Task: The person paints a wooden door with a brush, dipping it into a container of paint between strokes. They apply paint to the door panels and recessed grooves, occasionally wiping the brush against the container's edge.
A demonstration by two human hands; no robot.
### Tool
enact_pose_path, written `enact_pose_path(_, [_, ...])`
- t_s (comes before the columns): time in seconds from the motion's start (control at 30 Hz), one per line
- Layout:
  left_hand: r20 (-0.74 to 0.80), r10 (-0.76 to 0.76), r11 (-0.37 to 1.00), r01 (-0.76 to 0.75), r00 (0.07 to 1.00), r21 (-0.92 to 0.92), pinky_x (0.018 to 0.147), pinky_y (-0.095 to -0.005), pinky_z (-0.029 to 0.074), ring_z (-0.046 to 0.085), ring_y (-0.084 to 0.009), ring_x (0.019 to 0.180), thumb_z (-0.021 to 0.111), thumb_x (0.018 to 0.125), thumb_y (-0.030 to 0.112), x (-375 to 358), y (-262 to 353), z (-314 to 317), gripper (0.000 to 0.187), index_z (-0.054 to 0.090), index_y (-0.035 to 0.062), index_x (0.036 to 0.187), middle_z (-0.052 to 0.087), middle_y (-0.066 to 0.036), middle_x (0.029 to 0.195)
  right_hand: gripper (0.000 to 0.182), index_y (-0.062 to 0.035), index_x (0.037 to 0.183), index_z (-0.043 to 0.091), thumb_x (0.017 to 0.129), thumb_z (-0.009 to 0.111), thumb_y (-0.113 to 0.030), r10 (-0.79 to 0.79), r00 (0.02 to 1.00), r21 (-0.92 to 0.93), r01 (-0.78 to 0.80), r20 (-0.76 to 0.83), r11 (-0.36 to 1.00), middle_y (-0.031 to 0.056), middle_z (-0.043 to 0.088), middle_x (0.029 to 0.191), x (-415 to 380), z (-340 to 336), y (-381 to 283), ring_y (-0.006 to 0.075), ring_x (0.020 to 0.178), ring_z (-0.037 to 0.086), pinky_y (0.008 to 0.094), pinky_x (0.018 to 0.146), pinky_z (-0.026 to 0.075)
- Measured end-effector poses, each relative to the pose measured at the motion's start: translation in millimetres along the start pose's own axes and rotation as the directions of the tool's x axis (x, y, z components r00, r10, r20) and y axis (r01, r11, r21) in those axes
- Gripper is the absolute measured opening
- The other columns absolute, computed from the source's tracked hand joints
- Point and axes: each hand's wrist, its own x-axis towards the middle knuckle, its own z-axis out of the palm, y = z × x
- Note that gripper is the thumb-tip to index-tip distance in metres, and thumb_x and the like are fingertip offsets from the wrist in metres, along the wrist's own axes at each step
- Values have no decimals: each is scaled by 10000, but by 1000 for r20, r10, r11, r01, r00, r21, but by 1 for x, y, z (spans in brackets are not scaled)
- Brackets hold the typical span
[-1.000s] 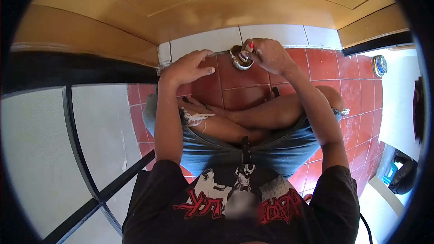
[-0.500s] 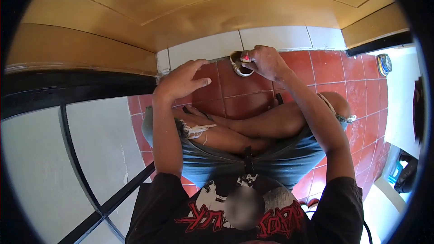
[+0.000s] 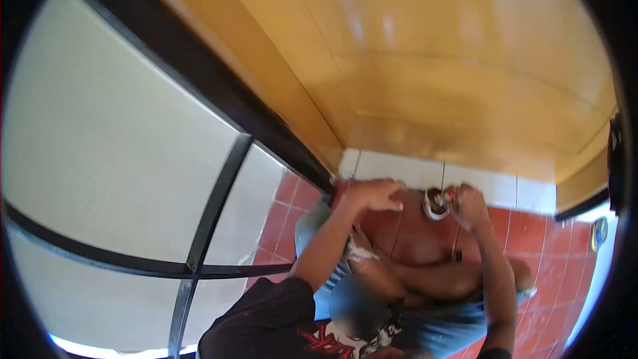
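Note:
My right hand is closed around a short-handled tool, which looks like a paintbrush with a red end. It is at the right side of a round open can with a pale, smeared rim and dark brown contents. The can stands on the red floor tiles, close to the white tile strip. My left hand hovers over the floor to the left of the can, fingers stretched out, holding nothing. The brush's lower part is hidden by my hand and the can.
A glossy yellow-brown panelled door rises in front, above the white tiles. To the left is a black-framed panel with pale panes. My crossed legs are under my arms. A small round tin stands by the right wall.
My view has swung left and tilted up, so more of the door and black frame shows. Both hands keep about the same places around the can.

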Motion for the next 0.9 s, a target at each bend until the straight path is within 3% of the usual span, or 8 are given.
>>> enact_pose_path(0.07, [-35, -31, 999, 32, 999, 29, 1002, -439, 440, 555, -404, 1176, 696, 840, 413, -4, 9, -7, 592, 548, 52, 1285, 598, -246, 1231, 125, -90, 838, 674, 787, 711, -198, -50, 999, 8, 50, -4, 999, 146, 648, 781, 0, -2, -6, 348, 815, 626, 458, 732, 515])
enact_pose_path(0.13, [49, -98, 995, 98, 994, 0, 1005, -438, 439, 551, -399, 1189, 692, 838, 424, -2, 5, -2, 613, 537, 60, 1306, 595, -245, 1243, 117, -93, 846, 678, 779, 708, -184, -58, 998, -6, 58, -11, 998, 142, 648, 781, -3, 2, -7, 344, 815, 627, 455, 729, 516])
enact_pose_path(0.2, [25, -78, 997, 78, 997, 8, 1004, -441, 439, 553, -397, 1188, 690, 838, 429, 0, -5, 8, 618, 532, 69, 1314, 596, -242, 1245, 152, -101, 879, 696, 749, 716, -177, -118, 992, 26, 119, -51, 993, 145, 646, 783, -5, 7, -2, 336, 800, 629, 453, 727, 524])
enact_pose_path(0.33, [37, -52, 999, 51, 998, 13, 988, -450, 449, 569, -389, 1173, 697, 833, 437, 9, -13, 10, 626, 525, 95, 1329, 609, -225, 1240, 259, -109, 918, 714, 664, 735, -154, -36, 998, 61, 39, -51, 997, 141, 646, 790, -12, 7, -1, 329, 778, 633, 430, 750, 538])
enact_pose_path(0.5, [52, -85, 996, 85, 995, 11, 971, -447, 459, 579, -385, 1161, 705, 821, 442, 8, -14, 9, 631, 527, 113, 1330, 621, -215, 1229, 223, -95, 886, 716, 678, 731, -174, -148, 984, -32, 145, -97, 989, 136, 665, 789, -12, -7, -12, 325, 769, 628, 430, 723, 542])
enact_pose_path(0.57, [55, -92, 996, 90, 994, 28, 971, -446, 460, 582, -382, 1158, 707, 817, 444, 7, -14, 7, 640, 525, 115, 1335, 620, -216, 1235, 209, -151, 919, 710, 716, 730, -198, -35, 999, -28, 34, -37, 999, 72, 689, 860, -12, -7, -13, 286, 862, 624, 424, 749, 542])
enact_pose_path(0.67, [53, -147, 989, 146, 988, 17, 971, -447, 459, 580, -381, 1164, 707, 815, 447, 7, -14, 8, 650, 521, 111, 1340, 615, -220, 1243, 224, -139, 932, 709, 721, 734, -209, -67, 993, 35, 70, -93, 997, 110, 663, 797, -13, -5, -9, 305, 824, 627, 435, 737, 537])
enact_pose_path(0.9, [85, -99, 995, 96, 992, 28, 974, -444, 457, 576, -379, 1173, 700, 817, 459, 9, -15, 10, 667, 508, 106, 1350, 611, -216, 1254, 228, -137, 944, 714, 732, 730, -220, -17, 989, 77, 28, -144, 997, 146, 638, 761, -15, -17, -16, 326, 760, 630, 439, 705, 536])
